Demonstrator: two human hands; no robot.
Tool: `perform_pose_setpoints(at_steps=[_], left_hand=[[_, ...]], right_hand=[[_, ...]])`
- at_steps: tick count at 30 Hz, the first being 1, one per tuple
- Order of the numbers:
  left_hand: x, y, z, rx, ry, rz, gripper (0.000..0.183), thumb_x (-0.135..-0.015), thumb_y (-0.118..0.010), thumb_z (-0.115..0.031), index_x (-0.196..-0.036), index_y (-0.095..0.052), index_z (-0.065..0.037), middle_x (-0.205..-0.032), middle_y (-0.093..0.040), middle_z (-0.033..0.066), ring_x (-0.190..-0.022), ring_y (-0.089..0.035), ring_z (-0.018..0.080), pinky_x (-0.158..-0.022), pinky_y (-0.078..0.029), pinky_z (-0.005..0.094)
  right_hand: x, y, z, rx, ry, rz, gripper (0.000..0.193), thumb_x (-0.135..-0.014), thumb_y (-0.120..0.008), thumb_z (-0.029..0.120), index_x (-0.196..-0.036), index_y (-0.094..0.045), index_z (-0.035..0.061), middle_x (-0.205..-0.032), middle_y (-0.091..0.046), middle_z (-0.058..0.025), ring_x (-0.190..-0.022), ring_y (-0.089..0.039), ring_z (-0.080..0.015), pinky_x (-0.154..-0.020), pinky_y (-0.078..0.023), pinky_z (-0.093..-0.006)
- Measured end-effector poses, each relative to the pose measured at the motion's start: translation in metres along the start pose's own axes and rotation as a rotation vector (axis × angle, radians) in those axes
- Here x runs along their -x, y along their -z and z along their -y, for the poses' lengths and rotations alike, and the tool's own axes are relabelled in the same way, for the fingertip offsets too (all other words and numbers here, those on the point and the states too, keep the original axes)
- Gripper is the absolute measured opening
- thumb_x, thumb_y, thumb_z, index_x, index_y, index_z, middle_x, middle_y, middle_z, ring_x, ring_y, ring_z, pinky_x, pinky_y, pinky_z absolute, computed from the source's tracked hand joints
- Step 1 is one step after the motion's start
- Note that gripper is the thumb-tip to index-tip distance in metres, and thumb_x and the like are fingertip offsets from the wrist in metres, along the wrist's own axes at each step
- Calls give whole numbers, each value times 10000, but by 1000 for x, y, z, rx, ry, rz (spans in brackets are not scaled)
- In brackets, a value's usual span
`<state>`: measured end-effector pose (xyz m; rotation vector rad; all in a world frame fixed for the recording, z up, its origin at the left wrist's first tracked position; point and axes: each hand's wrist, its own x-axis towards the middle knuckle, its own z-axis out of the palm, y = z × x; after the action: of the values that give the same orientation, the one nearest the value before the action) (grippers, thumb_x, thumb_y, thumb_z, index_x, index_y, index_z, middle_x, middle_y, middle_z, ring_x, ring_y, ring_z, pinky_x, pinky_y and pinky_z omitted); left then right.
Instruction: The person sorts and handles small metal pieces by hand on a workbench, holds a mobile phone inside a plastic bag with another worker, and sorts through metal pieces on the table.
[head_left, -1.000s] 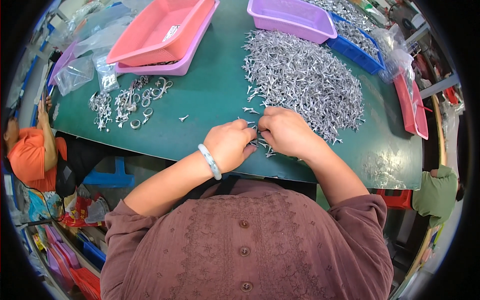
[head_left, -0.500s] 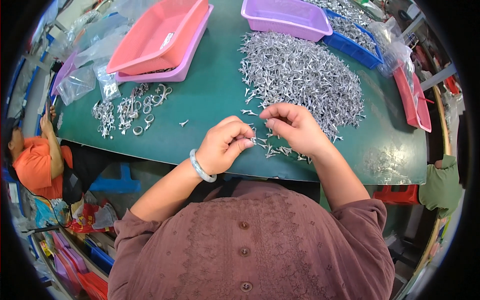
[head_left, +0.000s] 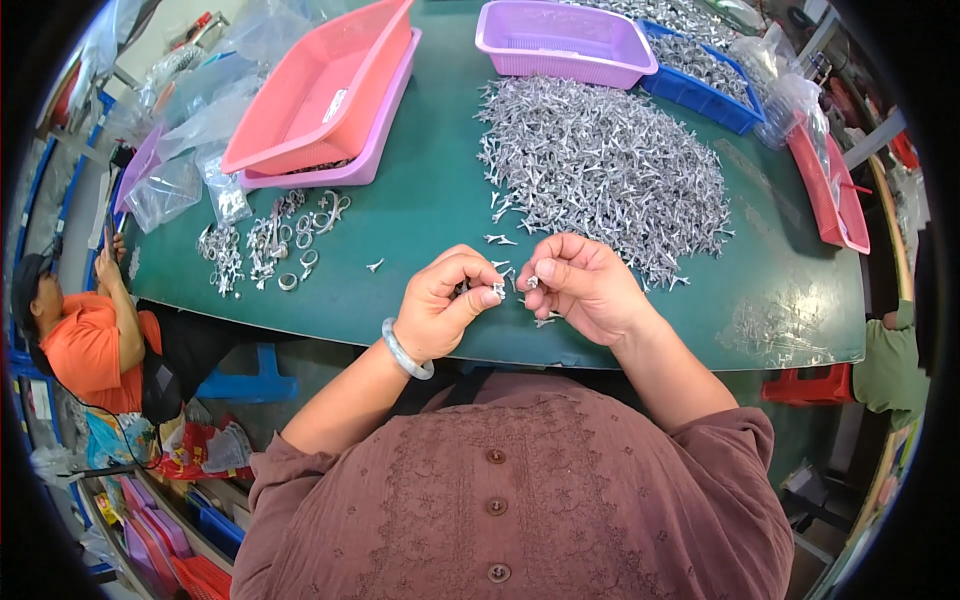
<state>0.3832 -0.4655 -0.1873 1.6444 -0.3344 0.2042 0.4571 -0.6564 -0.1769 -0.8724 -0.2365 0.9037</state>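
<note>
My left hand [head_left: 445, 300], with a pale bangle [head_left: 404, 350] on its wrist, is closed in a pinch on a small silver metal piece [head_left: 498, 289]. Facing it, my right hand [head_left: 590, 290] pinches another small silver metal piece [head_left: 532, 283] between thumb and forefinger. The two pieces are slightly apart, above the table's near edge. Both are too small and covered to make out fully. Beyond the right hand spreads a large heap of forked, tower-shaped silver metal pieces [head_left: 610, 170]. A few stray ones [head_left: 500, 239] lie between heap and hands.
Rings and small metal parts [head_left: 268, 245] lie left on the green table [head_left: 420, 150]. Behind them sit a pink basket [head_left: 300, 90] and plastic bags [head_left: 170, 185]. A purple basket [head_left: 565, 68] and blue tray [head_left: 705, 105] border the heap. A person in orange [head_left: 95, 340] is at left.
My right hand has drawn back from the loose pieces near the heap toward me, and a small metal piece now shows in its fingertips. My left hand keeps its pinch.
</note>
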Motion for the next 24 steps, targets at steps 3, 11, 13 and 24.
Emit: perform_pose_setpoints(at_steps=[3, 11, 13, 24], left_hand=[[0, -1, 0, 17, 2, -6, 80, -790, -611, -38, -848, -558, -18, -829, -503, 38, -733, -453, 105, -673, -366, 220], [-1, -2, 1, 1, -25, -12, 82, -788, -618, -41, -853, -571, -23, -831, -524, 43, -748, -485, 123, -683, -390, 232], [-1, -2, 2, -13, -45, -21, 86, -784, -623, -39, -859, -582, -29, -825, -540, 43, -736, -502, 126, -662, -403, 234], [2, -5, 3, 133, 17, -3, 91, -832, -575, -46, -905, -524, -26, -921, -527, 55, -796, -466, 102, -731, -385, 221]], right_hand=[[-1, 0, -4, -100, -17, 13, 87, -856, -571, 104, -885, -550, 25, -831, -619, -100, -683, -613, -165, -595, -506, -277], [-1, -4, -11, -195, 0, 25, 92, -865, -560, 118, -888, -542, 30, -821, -617, -100, -677, -614, -173, -589, -503, -275], [-1, -5, -12, -199, -1, 18, 93, -865, -560, 118, -888, -542, 30, -818, -617, -99, -676, -613, -172, -587, -503, -274], [0, -8, -11, -181, -29, -18, 100, -874, -549, 132, -901, -530, 38, -799, -605, -88, -647, -592, -151, -547, -480, -264]])
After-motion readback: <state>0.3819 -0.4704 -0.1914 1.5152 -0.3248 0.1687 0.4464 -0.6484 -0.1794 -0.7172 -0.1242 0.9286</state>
